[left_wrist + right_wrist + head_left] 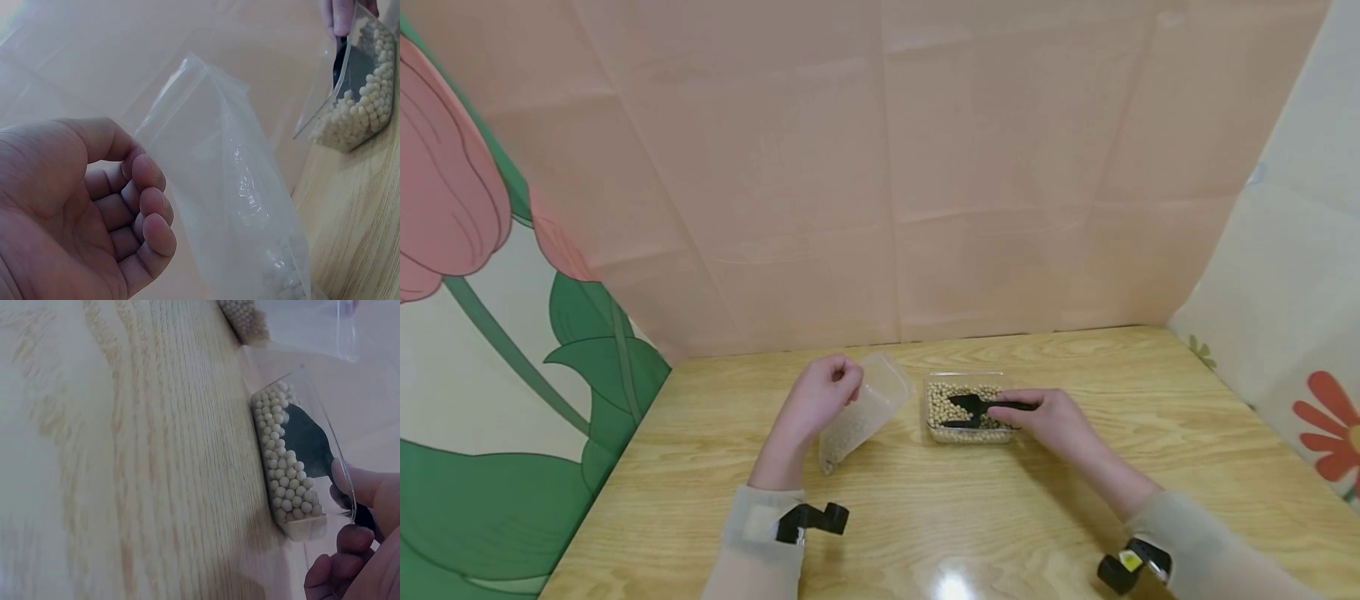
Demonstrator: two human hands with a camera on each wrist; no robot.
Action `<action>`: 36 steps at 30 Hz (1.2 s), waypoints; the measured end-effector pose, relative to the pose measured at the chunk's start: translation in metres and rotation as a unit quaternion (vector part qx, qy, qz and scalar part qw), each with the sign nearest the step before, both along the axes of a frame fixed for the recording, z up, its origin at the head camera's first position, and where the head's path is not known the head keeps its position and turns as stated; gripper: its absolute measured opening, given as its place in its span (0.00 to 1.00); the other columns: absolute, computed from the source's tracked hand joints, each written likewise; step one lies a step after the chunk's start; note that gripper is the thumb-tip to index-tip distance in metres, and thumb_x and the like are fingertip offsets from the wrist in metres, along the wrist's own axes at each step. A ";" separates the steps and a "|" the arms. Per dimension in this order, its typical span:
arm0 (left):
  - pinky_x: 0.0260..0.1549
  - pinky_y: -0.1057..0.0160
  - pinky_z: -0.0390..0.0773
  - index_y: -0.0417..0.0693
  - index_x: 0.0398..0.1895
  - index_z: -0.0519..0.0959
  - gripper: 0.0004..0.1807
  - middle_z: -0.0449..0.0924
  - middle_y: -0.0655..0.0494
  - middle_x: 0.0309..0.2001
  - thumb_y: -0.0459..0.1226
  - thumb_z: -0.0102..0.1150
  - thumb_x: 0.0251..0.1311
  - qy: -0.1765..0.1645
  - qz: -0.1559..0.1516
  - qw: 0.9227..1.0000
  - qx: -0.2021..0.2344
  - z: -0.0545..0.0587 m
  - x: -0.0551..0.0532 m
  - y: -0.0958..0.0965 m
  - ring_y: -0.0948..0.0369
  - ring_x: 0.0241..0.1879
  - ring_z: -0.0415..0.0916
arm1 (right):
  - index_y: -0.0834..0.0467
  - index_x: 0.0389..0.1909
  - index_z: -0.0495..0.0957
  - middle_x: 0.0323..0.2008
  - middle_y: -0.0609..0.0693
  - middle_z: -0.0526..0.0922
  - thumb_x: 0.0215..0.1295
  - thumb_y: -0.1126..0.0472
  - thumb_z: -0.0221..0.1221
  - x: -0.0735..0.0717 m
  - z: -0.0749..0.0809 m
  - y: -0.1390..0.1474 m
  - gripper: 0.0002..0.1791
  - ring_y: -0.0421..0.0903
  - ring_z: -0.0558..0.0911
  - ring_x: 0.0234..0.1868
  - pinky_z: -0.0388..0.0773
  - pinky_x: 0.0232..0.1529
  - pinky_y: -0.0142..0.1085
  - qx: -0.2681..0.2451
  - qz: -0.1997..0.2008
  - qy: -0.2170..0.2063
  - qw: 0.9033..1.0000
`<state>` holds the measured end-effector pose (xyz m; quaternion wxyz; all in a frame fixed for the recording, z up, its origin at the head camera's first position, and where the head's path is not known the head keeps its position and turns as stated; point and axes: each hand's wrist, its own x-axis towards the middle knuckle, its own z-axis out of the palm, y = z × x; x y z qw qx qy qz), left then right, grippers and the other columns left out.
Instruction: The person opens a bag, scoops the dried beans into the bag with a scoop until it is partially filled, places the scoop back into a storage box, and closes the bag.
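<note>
My left hand (822,396) pinches the upper edge of a clear plastic bag (871,404) between thumb and forefinger. The bag hangs tilted, and pale round beads (287,275) lie at its bottom in the left wrist view. Right of it stands a clear rectangular container (955,437) partly filled with pale beads (942,407). My right hand (1051,418) grips the handle of a small black shovel (973,403) at the container's right side. The shovel's blade (305,440) lies inside the container, against the beads.
A wood-grain table (700,450) carries everything. Behind it hangs a pink sheet (790,208). Flower-patterned panels flank it, the left one with a tulip (445,167). Both forearms bear a black wrist camera, such as the left camera (820,518).
</note>
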<state>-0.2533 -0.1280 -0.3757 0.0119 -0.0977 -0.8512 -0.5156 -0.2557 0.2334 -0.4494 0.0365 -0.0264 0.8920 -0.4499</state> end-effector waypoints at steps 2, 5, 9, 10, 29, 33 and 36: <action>0.27 0.59 0.66 0.47 0.29 0.78 0.16 0.77 0.53 0.28 0.38 0.53 0.79 0.000 0.001 1.000 0.000 0.000 0.000 0.000 0.58 0.24 0.63 | 0.53 0.62 0.90 0.70 0.61 0.82 0.69 0.39 0.75 0.001 -0.001 -0.001 0.29 0.60 0.81 0.66 0.77 0.63 0.57 -0.005 -0.003 0.000 1.000; 0.28 0.59 0.67 0.47 0.29 0.78 0.15 0.77 0.53 0.28 0.38 0.53 0.79 -0.001 0.002 1.000 -0.001 0.000 0.000 0.000 0.57 0.24 0.64 | 0.54 0.62 0.90 0.70 0.61 0.82 0.69 0.40 0.75 0.002 -0.002 -0.003 0.28 0.63 0.79 0.69 0.75 0.68 0.61 -0.021 -0.007 0.000 1.000; 0.28 0.58 0.67 0.47 0.29 0.78 0.15 0.77 0.53 0.28 0.39 0.53 0.80 -0.004 0.003 1.000 -0.001 0.000 0.001 0.000 0.57 0.25 0.64 | 0.55 0.63 0.89 0.71 0.61 0.81 0.69 0.43 0.75 0.004 -0.001 -0.004 0.28 0.65 0.75 0.74 0.69 0.73 0.64 -0.037 -0.008 0.001 0.999; 0.28 0.58 0.67 0.47 0.30 0.78 0.15 0.77 0.53 0.28 0.39 0.53 0.80 -0.004 0.003 1.000 0.000 0.000 0.001 0.000 0.57 0.25 0.64 | 0.55 0.63 0.89 0.71 0.61 0.81 0.69 0.43 0.75 0.004 -0.001 -0.005 0.28 0.66 0.75 0.74 0.69 0.73 0.64 -0.038 -0.009 0.001 0.999; 0.27 0.59 0.65 0.47 0.29 0.78 0.15 0.77 0.53 0.28 0.39 0.54 0.79 -0.008 0.003 1.000 0.004 0.000 0.000 0.000 0.57 0.24 0.63 | 0.54 0.68 0.86 0.65 0.55 0.87 0.67 0.39 0.76 0.006 -0.004 0.001 0.35 0.49 0.83 0.54 0.80 0.48 0.39 -0.101 -0.047 -0.037 0.993; 0.26 0.59 0.64 0.47 0.30 0.78 0.15 0.77 0.53 0.28 0.38 0.54 0.80 -0.006 0.001 1.000 0.005 -0.001 0.000 -0.001 0.57 0.23 0.62 | 0.55 0.68 0.85 0.52 0.47 0.91 0.66 0.41 0.77 0.006 -0.005 0.003 0.35 0.46 0.83 0.43 0.81 0.41 0.38 -0.133 -0.057 -0.053 0.988; 0.26 0.59 0.64 0.47 0.29 0.78 0.15 0.77 0.53 0.28 0.39 0.54 0.80 -0.007 0.000 1.000 0.006 -0.002 -0.001 -0.001 0.57 0.23 0.61 | 0.56 0.69 0.85 0.47 0.44 0.90 0.66 0.41 0.77 0.006 -0.006 0.003 0.36 0.45 0.83 0.41 0.81 0.41 0.38 -0.147 -0.062 -0.061 0.985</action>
